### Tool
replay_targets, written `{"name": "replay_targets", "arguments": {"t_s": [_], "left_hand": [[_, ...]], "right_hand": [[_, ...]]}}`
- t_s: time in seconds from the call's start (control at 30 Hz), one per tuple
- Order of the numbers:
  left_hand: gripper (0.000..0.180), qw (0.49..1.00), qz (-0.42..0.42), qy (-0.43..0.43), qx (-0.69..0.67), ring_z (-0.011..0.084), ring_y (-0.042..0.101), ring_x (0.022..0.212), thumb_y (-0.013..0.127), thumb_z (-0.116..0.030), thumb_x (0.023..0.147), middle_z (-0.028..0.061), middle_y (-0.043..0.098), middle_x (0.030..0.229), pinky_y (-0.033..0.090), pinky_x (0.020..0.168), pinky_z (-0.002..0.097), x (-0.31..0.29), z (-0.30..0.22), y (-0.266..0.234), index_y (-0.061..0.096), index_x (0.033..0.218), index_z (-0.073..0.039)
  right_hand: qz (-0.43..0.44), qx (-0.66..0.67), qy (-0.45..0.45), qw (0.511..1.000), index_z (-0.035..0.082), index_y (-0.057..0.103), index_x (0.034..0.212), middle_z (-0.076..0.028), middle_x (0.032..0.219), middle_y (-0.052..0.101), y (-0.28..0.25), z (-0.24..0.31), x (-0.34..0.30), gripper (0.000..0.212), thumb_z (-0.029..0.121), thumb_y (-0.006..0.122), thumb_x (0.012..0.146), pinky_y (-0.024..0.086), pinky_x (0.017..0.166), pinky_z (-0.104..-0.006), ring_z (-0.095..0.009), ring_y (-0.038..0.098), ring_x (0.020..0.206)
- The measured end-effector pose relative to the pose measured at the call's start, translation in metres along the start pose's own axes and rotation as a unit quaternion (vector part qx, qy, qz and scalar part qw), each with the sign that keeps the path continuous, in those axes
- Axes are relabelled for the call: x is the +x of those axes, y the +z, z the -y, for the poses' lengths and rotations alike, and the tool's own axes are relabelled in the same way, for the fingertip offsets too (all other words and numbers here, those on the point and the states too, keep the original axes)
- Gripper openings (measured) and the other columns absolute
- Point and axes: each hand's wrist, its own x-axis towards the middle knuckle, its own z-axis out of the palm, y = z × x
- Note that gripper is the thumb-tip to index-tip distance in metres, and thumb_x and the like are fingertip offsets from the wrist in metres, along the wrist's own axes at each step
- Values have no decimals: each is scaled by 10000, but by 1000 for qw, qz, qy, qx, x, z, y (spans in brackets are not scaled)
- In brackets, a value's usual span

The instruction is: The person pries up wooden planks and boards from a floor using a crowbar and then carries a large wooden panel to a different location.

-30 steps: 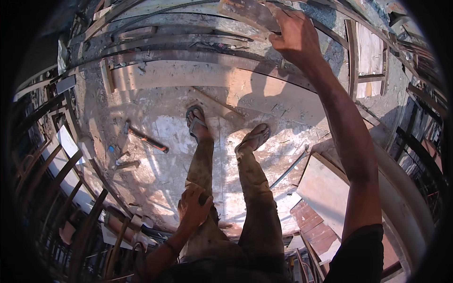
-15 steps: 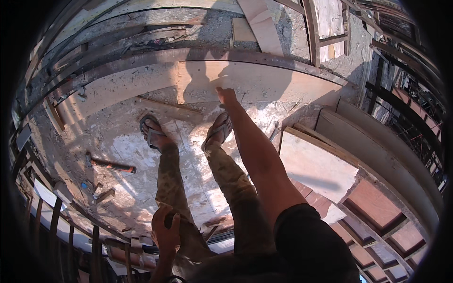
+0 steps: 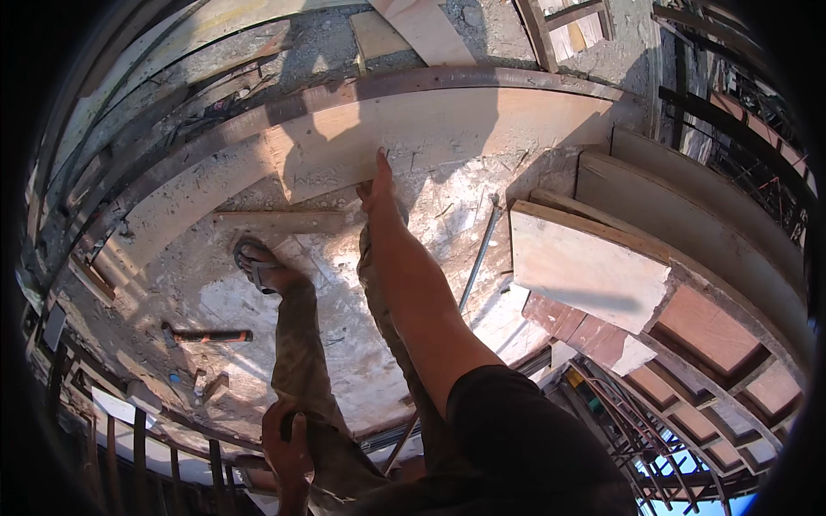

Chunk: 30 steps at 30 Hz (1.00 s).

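**Op:** Just past the near edge of the wide board (image 3: 430,129) – that's where I've got the right hand (image 3: 376,181), fingers straight and together, palm flat, gripping nothing. Can't tell if it's touching the board or hanging above it.

**Sup:** Left?

**Op:** Left hand (image 3: 284,439) is well back from the board, resting on the thigh, fingers loosely curled, nothing in it.

**Sup:** Step?

**Op:** Reads to me as reaching for the board, no grasp yet. Next move needs fingers spread over its edge, weight steady on the sandal (image 3: 255,265).

**Sup:** Tools?

**Op:** Hammer (image 3: 206,336) lies on the slab, left of the sandal, far from the board. Steel rod (image 3: 479,254) to the board's near right.

**Sup:** Pkgs, labels, signs?

**Op:** None visible. Small blue bit (image 3: 175,377) beyond the hammer, too small to ID.
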Motion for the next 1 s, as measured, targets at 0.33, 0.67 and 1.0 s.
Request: {"name": "replay_targets", "arguments": {"t_s": [0.33,0.67,1.0], "left_hand": [[267,1000,-19,2,9,275,606,1103,713,-133,871,127,656,1135,450,988,385,-4,-11,15,662,1110,-26],[338,989,14,-13,145,329,576,1115,730,-313,843,131,657,1126,437,994,438,-16,-16,46,683,1065,-63],[424,988,14,1,157,355,601,1086,727,-394,815,166,664,1118,465,955,475,-23,-12,29,689,1070,-57]], "right_hand": [[201,43,-98,974,146,502,1370,-90,1341,548,-52,6,-36,537,367,686,916,474,976,-496,-282,533,1240],[-32,-109,-254,961,-55,636,1085,-108,948,656,-181,58,-235,331,168,678,844,570,602,-334,-192,651,783],[57,-165,-443,879,-29,605,943,-106,908,637,-236,150,-398,225,185,541,912,533,787,-349,-201,636,848]]}}
